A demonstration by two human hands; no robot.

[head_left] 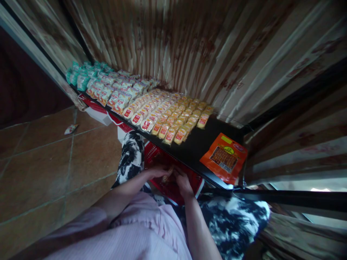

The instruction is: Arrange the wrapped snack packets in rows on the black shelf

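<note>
Over a red plastic basket (193,175) between my knees, my left hand (159,172) and my right hand (182,180) come close together. Their fingers are closed around a small tan packet (166,177), which is dim and partly hidden by the fingers. Just beyond them runs a narrow black shelf (208,135). Along it stand rows of small wrapped cakes, yellow ones (179,135) nearest my hands and paler ones (148,124) to their left. An orange snack bag (225,159) lies flat at the shelf's right end.
White snack bags (119,101) and green bags (82,81) fill the shelf's far left. Another red basket (121,122) and a white box (99,116) sit beneath it. A small packet (71,129) lies on the tiled floor (40,162). Striped curtains (173,43) hang behind the shelf.
</note>
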